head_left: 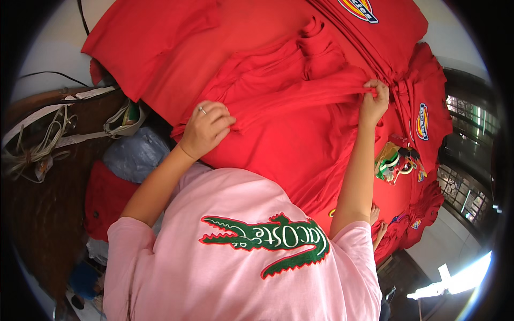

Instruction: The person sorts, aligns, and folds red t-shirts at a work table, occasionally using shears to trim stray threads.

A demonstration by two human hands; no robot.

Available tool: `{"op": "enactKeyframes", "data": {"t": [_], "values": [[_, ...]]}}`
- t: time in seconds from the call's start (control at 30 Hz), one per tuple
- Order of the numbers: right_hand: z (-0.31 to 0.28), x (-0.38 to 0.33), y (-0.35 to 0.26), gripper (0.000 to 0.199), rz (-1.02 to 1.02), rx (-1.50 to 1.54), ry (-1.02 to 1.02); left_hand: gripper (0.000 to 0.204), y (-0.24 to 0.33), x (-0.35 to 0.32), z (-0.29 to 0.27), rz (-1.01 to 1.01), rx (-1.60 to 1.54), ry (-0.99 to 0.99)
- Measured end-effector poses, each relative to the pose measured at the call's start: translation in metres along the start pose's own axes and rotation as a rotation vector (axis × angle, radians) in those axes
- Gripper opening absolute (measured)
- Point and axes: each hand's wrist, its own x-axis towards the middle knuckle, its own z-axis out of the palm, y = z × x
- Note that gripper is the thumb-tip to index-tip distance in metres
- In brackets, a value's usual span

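Note:
Red shirts lie heaped and spread over the table before me. Across the middle, a red shirt (300, 101) is drawn out between my two hands, its fabric folded and creased. My left hand (208, 128), with a ring on one finger, is closed on its left end, the fingertips pinching the cloth. Farther right and higher, my right hand (376, 101) pinches the other end between thumb and fingers. Between the hands the upper edge of the cloth is pulled fairly straight. Bunched red fabric (321, 56) lies just beyond it.
To the right sit small tools and rolls of tape (396, 163) on the red cloth. More red shirts with round patches (422, 122) line the right side. Another person's hand (381, 232) shows past my right arm. At left are coiled cords (45, 139) and a plastic bag (136, 154).

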Motion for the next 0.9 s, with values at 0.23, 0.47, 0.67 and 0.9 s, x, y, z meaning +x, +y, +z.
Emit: {"op": "enactKeyframes", "data": {"t": [0.23,0.47,0.67,0.9], "values": [[-0.012,-0.078,0.043,0.021,0.076,-0.093,-0.076,0.019,0.007,-0.025,0.024,0.050,0.021,-0.051],[-0.007,-0.070,0.052,0.020,0.159,0.004,-0.088,0.018,0.012,-0.021,0.017,-0.008,-0.059,-0.069],[0.010,-0.011,0.035,0.016,0.294,0.054,0.089,0.015,0.010,0.000,0.009,-0.492,-0.396,-0.084],[0.084,0.050,-0.037,0.040,-0.289,-0.122,-0.357,0.047,-0.013,0.047,0.040,-0.407,-0.037,0.035]]}}
